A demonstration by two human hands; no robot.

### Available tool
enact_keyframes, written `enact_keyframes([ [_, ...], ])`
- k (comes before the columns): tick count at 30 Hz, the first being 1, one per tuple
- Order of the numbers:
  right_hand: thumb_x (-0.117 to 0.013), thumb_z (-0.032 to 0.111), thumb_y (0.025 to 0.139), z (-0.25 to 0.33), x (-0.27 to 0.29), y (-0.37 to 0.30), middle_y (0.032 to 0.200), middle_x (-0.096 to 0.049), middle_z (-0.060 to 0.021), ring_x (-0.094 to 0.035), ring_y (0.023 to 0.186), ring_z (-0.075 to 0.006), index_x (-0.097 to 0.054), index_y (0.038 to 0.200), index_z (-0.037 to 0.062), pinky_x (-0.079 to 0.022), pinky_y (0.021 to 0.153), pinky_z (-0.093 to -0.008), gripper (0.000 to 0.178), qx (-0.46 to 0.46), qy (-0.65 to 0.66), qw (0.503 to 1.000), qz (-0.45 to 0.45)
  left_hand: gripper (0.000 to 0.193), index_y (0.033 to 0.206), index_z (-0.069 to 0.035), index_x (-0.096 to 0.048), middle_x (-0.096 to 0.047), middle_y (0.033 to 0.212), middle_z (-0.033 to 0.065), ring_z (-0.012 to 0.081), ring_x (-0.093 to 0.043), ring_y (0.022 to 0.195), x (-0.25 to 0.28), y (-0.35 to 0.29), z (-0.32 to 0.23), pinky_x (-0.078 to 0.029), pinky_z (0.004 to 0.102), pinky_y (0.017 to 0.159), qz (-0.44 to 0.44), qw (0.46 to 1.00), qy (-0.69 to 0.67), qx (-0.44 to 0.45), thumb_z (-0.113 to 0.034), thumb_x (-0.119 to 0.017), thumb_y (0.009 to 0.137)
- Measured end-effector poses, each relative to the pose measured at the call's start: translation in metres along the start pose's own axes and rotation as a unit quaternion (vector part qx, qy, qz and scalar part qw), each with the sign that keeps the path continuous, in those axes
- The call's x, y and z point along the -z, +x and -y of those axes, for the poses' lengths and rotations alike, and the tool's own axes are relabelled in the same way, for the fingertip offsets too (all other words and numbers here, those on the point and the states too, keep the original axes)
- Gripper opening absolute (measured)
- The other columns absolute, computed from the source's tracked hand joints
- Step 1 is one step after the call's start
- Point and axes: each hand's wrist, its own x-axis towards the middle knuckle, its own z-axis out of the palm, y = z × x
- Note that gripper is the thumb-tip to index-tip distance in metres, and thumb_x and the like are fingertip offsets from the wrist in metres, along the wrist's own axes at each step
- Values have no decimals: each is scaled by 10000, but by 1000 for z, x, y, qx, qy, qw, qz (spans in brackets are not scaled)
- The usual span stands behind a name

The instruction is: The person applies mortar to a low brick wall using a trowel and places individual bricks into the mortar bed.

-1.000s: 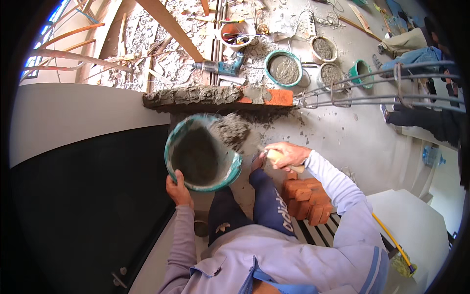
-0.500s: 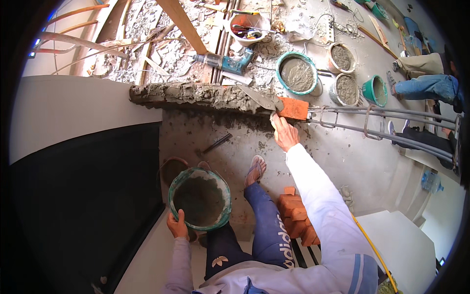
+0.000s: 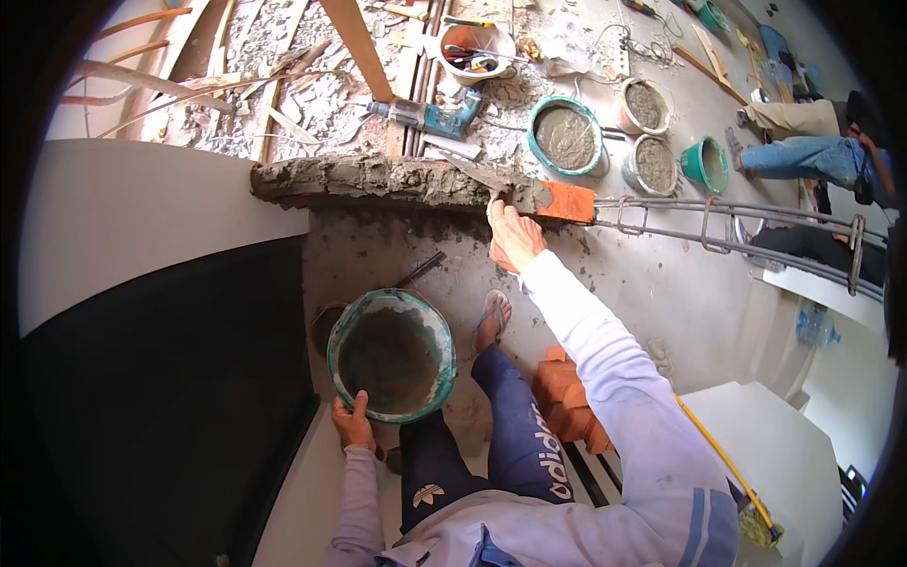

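Note:
My left hand (image 3: 356, 422) grips the near rim of a green bucket (image 3: 441, 352), its thumb over the edge. The bucket is tilted toward me, with a grey, mortar-smeared inside. My right hand (image 3: 516, 236) is closed around a trowel (image 3: 480, 176), whose handle is mostly hidden by the fingers. The trowel's blade rests on or just over the wet mortar (image 3: 378, 181) along the top of a low wall. At the wall's right end an orange brick (image 3: 568, 201) shows bare, with mortar against its left side.
Steel reinforcing bars (image 3: 737, 214) stretch right from the brick. Beyond the wall stand mortar-filled buckets (image 3: 565, 135), a drill (image 3: 430, 115), a tool bucket (image 3: 477, 49) and rubble. Stacked bricks (image 3: 567, 399) lie by my right leg. Other people's legs (image 3: 803, 151) appear far right.
My right hand has moved left with the trowel, drawing it along the mortar away from the bare brick. My left hand has raised the bucket slightly toward the wall.

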Motion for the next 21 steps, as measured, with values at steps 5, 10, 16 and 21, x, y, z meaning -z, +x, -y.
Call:
enact_keyframes([
  [5, -536, 210, 868, 2, -12, -51, 947, -611, -195, -631, 817, -429, -447, 1082, 76, -510, 688, -527, 268, 7, 222, 975, -22, 113, 901, -45, -600, -611, 856, -6, 89, -535, 757, 15, 26, 0, -440, 252, 723, 3, 1000, -18, 5, -61, -696, 844],
  [10, -523, 300, 909, -15, -72, -51, 978, -644, -190, -628, 813, -451, -462, 1071, 116, -510, 699, -530, 252, -60, 185, 978, 70, 183, 964, -29, -614, -623, 886, -4, 110, -560, 793, 17, 47, 9, -454, 272, 752, 2, 1000, -13, 11, 4, -671, 793],
  [16, -590, 319, 912, -106, -73, -120, 894, -652, -204, -621, 796, -430, -543, 1005, 106, -490, 651, -492, 237, -129, 211, 969, -2, 274, 1048, -55, -610, -633, 945, 9, 139, -576, 845, 29, 78, 39, -456, 297, 794, 25, 995, -9, 100, -22, -671, 783],
  [21, -647, 328, 891, -71, -74, -256, 738, -628, -190, -627, 688, -387, -549, 958, 62, -499, 631, -440, 292, -247, 350, 903, -18, 265, 1098, -85, -602, -640, 1017, 48, 187, -612, 880, 34, 120, 55, -490, 344, 723, 108, 982, 22, 150, -161, -667, 853],
])
